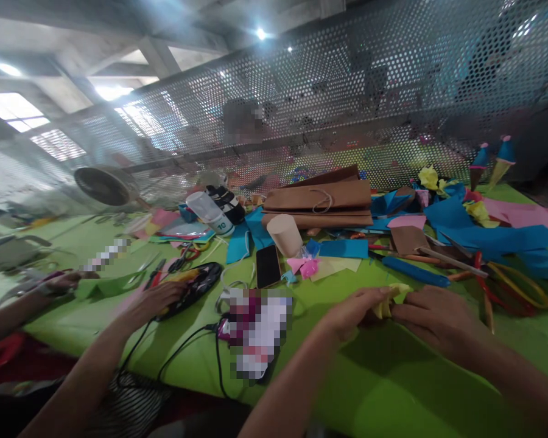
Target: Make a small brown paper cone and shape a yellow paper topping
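My left hand point(354, 311) and my right hand point(433, 316) meet over the green table point(393, 377), both pinching a small folded piece of yellow paper point(389, 298) between the fingertips. The paper sits just above the table, partly hidden by my fingers. A black phone point(268, 266) lies beyond my left hand. Small pink and blue paper scraps point(305, 265) lie next to it.
Another person's arm and hand point(153, 302) reach to a black tray at the left. Brown paper bags point(319, 204), a tan paper cup point(284, 235), blue and pink sheets point(484, 234), red-handled scissors point(488, 289), a white bottle point(209, 213) and a fan point(103, 185) crowd the far side. Cables trail off the front edge.
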Tool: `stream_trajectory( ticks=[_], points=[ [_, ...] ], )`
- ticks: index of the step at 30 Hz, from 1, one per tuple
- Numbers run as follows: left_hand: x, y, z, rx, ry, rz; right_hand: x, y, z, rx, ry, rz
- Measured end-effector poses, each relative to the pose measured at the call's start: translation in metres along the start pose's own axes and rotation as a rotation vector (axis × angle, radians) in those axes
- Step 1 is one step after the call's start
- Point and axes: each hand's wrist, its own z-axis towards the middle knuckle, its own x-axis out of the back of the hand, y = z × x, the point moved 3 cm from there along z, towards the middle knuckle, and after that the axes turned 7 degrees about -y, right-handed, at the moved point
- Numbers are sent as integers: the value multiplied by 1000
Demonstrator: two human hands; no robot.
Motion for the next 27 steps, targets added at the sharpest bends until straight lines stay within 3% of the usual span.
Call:
stream_trajectory(
  ticks=[7,12,15,21,27],
  points=[
    [2,1,-1,24,6,19,0,-1,2,-3,9,11],
    [5,3,-2,-70,102,-7,4,2,0,-174,139,318],
    [6,1,1,-137,113,-5,6,4,0,-274,217,383],
    [-3,1,1,-199,-24,133,-5,-1,6,-254,191,406],
    [-12,8,-8,-222,-153,291,-16,1,0,-348,206,340]
  ],
)
